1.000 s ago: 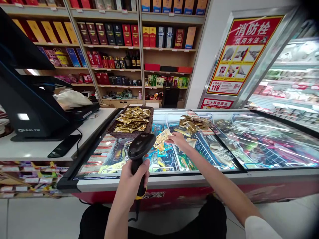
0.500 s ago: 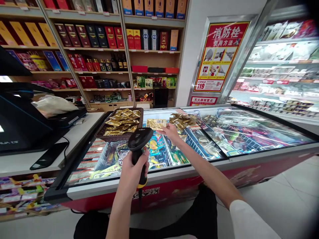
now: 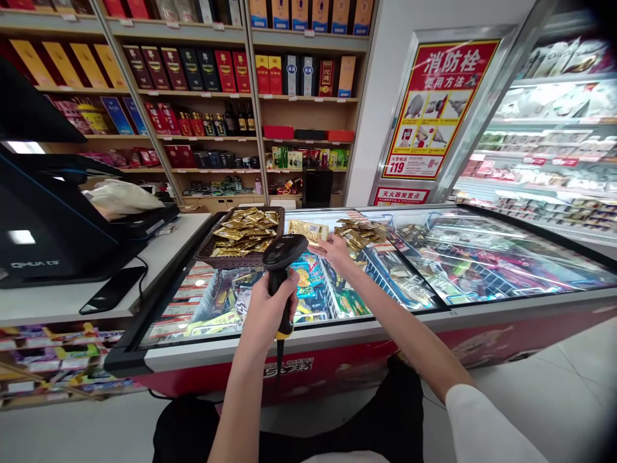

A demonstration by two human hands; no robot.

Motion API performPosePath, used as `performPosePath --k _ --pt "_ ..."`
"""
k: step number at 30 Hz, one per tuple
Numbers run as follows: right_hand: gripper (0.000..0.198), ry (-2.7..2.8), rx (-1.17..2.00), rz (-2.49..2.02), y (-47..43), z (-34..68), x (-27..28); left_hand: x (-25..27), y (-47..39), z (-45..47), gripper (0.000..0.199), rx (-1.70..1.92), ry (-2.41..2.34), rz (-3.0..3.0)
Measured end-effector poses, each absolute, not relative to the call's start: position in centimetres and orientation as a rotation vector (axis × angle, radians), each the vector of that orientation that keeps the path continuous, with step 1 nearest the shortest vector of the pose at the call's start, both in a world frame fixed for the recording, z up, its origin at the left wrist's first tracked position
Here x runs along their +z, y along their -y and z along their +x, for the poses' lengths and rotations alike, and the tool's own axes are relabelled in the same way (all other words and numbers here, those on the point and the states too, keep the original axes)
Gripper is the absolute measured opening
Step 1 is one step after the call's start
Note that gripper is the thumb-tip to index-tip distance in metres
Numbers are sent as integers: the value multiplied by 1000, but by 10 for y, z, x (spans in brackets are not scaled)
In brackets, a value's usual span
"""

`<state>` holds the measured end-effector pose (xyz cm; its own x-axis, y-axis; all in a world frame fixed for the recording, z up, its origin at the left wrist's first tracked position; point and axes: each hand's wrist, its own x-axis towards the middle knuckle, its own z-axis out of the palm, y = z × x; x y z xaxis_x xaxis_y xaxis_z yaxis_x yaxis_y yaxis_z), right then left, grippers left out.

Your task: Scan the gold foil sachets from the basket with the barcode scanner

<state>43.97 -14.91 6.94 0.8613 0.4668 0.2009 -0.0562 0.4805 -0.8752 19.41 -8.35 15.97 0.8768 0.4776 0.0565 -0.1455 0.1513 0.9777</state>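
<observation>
My left hand (image 3: pixel 270 302) is wrapped round the handle of a black barcode scanner (image 3: pixel 284 251), held upright above the freezer's near side. Between the fingers of my right hand (image 3: pixel 337 253) is a flat gold snack packet (image 3: pixel 307 231), just beyond the scanner's head. The scanner head covers part of the packet's lower edge. To the left, a brown woven basket (image 3: pixel 226 262) holds many gold packets (image 3: pixel 248 230). A loose pile of similar gold packets (image 3: pixel 359 233) lies on the freezer glass, right of my right hand.
Under me stretches a glass-topped chest freezer (image 3: pixel 202 350) full of bagged goods. A counter on the left carries a dark checkout terminal (image 3: pixel 43 218), a phone (image 3: pixel 113 289) and a white plastic bag (image 3: pixel 123 196). Shelves of boxes (image 3: pixel 207 67) stand behind; a lit refrigerated display (image 3: pixel 554 135) is at right.
The whole scene has shifted slightly right in view. The packet in my right hand has tilted a little, and the scanner stays close in front of it.
</observation>
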Motion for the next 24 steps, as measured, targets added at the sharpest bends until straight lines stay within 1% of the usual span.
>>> performPosePath --k 12,20,24 --pt "23 422 314 -1070 153 424 86 161 80 190 29 406 -276 1351" --pt "34 440 310 -1053 154 422 77 156 82 190 30 422 -263 1362" --pt "32 406 346 -1092 158 416 69 153 82 187 31 400 -271 1370"
